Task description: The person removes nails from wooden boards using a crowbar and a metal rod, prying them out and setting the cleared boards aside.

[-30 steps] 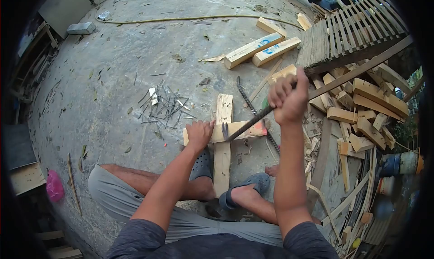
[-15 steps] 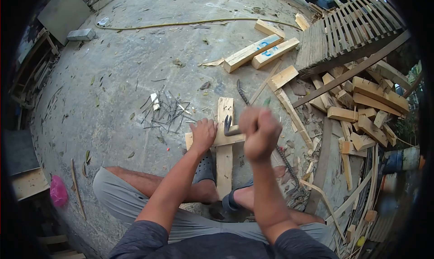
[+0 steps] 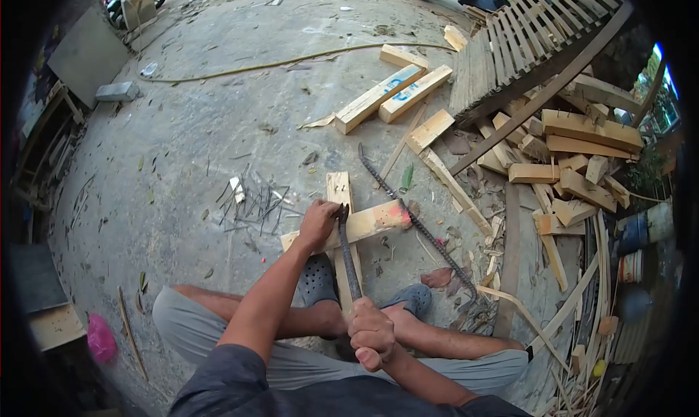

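At frame centre, the left hand (image 3: 318, 224) presses flat on pale crossed wooden boards (image 3: 364, 224); the right hand (image 3: 371, 335), fingers clenched, grips a dark ribbed steel pry bar (image 3: 348, 253), its tip seemingly at a nail.

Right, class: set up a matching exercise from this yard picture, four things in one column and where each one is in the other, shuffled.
Things:
1. pry bar
2. loose nails
3. pink bag
4. left hand

Places:
A. scattered on the concrete left of the crossed boards
B. gripped in the right hand
C. pressing on the crossed boards
D. low at the far left edge

Pairs: 1-B, 2-A, 3-D, 4-C
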`<action>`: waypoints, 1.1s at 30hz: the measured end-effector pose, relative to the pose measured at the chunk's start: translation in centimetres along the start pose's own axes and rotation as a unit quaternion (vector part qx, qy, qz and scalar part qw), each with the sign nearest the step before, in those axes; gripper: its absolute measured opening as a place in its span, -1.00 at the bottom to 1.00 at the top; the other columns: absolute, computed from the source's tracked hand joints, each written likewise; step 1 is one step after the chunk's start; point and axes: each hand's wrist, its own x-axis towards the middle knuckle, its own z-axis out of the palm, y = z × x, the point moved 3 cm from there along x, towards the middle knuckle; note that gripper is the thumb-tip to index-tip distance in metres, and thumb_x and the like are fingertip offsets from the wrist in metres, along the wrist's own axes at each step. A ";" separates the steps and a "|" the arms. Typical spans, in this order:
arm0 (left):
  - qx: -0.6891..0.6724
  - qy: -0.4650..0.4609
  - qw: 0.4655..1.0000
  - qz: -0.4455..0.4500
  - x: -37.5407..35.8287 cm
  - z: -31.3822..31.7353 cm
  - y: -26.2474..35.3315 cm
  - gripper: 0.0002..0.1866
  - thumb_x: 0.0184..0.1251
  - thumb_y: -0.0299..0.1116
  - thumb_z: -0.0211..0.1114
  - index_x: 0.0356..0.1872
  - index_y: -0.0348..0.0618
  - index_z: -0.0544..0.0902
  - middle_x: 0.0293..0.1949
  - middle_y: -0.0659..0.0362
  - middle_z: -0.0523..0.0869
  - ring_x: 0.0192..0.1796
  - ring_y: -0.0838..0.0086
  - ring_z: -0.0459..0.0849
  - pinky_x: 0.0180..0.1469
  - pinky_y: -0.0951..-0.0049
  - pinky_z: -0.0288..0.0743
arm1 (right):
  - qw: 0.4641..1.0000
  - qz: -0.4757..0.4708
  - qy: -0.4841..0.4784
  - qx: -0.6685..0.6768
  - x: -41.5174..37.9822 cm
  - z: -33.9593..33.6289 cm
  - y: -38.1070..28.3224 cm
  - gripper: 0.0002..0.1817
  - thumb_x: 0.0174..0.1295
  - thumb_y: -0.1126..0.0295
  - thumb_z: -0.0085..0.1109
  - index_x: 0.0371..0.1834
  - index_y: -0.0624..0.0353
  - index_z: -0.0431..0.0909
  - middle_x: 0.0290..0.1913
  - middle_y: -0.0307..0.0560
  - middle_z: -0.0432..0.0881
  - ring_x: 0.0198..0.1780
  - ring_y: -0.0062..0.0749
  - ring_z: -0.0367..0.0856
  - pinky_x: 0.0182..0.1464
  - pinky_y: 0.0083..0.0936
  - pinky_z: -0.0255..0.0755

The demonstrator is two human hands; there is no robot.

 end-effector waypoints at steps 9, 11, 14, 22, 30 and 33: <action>0.002 0.037 0.999 0.036 -2.0 -1.5 1.1 -0.82 0.22 -0.56 0.19 -0.24 -0.16 0.72 -0.17 0.03 0.79 0.03 0.04 0.68 0.09 0.06 0.55 | 0.999 0.006 -0.048 -0.024 -3.5 2.5 -1.0 -0.73 0.03 0.28 0.19 -0.69 0.12 0.39 -0.55 -0.14 0.36 -0.46 -0.18 0.43 -0.20 -0.21 0.25; 0.012 0.033 0.998 0.044 -2.5 -0.9 0.5 -0.80 0.23 -0.56 0.19 -0.20 -0.15 0.73 -0.18 0.06 0.80 0.01 0.06 0.69 0.08 0.08 0.55 | 0.996 0.002 -0.088 -0.030 -5.5 3.3 -0.6 -0.73 0.03 0.31 0.22 -0.69 0.11 0.37 -0.55 -0.13 0.34 -0.43 -0.17 0.42 -0.19 -0.21 0.26; -0.031 0.058 0.992 0.106 -2.5 -0.5 -0.6 -0.75 0.25 -0.56 0.18 -0.12 -0.10 0.73 -0.20 0.12 0.80 0.01 0.12 0.71 0.08 0.14 0.55 | 0.981 0.009 -0.179 -0.070 -10.8 4.8 -0.6 -0.72 0.04 0.36 0.26 -0.69 0.10 0.35 -0.55 -0.13 0.31 -0.41 -0.15 0.41 -0.19 -0.21 0.27; 0.184 0.028 0.969 0.160 -3.4 -5.8 -1.9 -0.81 0.32 -0.41 0.21 -0.14 0.07 0.74 -0.09 0.26 0.75 0.21 0.26 0.59 0.31 0.13 0.37 | 0.991 0.091 -0.089 0.052 -3.3 -1.8 -0.8 -0.67 0.04 0.42 0.19 -0.75 0.15 0.25 -0.63 -0.12 0.34 -0.57 -0.17 0.30 -0.32 -0.18 0.22; 0.276 0.034 0.960 -0.025 -0.2 -14.3 -3.7 -0.89 0.26 -0.33 0.37 -0.28 -0.03 0.82 -0.19 0.13 0.79 0.00 0.13 0.70 -0.01 0.11 0.58 | 0.973 0.165 0.072 0.147 7.8 -6.7 -1.7 -0.52 0.20 0.23 0.07 -0.79 0.22 0.19 -0.74 -0.15 0.25 -0.68 -0.45 0.14 -0.52 -0.37 0.04; 0.318 0.016 0.932 -0.174 -1.8 -15.1 -3.9 -0.66 0.19 -0.08 0.53 -0.19 -0.12 0.81 -0.07 0.01 0.79 0.05 0.08 0.71 0.08 -0.08 0.54 | 0.968 0.167 0.091 0.166 8.0 -7.0 1.6 -0.51 0.25 0.22 0.05 -0.79 0.16 0.16 -0.75 -0.18 0.21 -0.69 -0.46 0.09 -0.52 -0.38 0.05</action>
